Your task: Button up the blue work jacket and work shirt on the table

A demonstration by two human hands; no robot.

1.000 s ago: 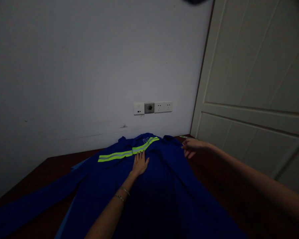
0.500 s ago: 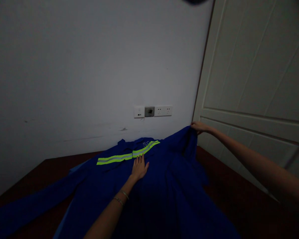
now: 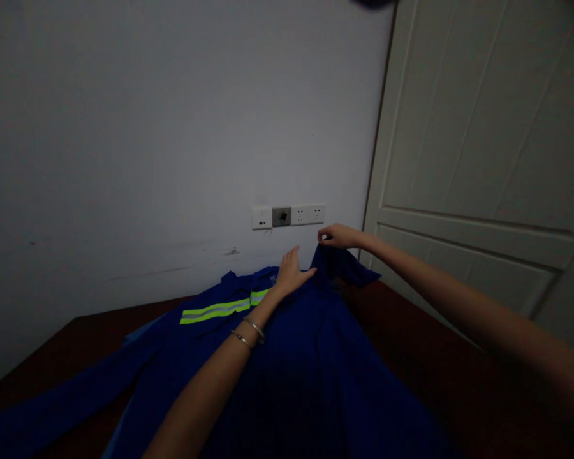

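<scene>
A blue work jacket (image 3: 287, 363) with a yellow-and-grey reflective stripe (image 3: 217, 311) lies spread on a dark wooden table (image 3: 435, 363). My left hand (image 3: 293, 273) rests flat on the jacket near its collar, fingers stretched out, two thin bracelets on the wrist. My right hand (image 3: 335, 236) pinches the jacket's right shoulder or sleeve fabric and holds it lifted over the far edge of the garment, close to my left hand.
A white wall stands right behind the table, with a row of sockets and a switch (image 3: 287, 215). A white panelled door (image 3: 483, 159) is at the right. One jacket sleeve (image 3: 52, 414) stretches out to the lower left.
My right hand has carried the lifted fabric leftward, from near the door toward the collar. My left hand has slid forward from below the stripe to the collar area.
</scene>
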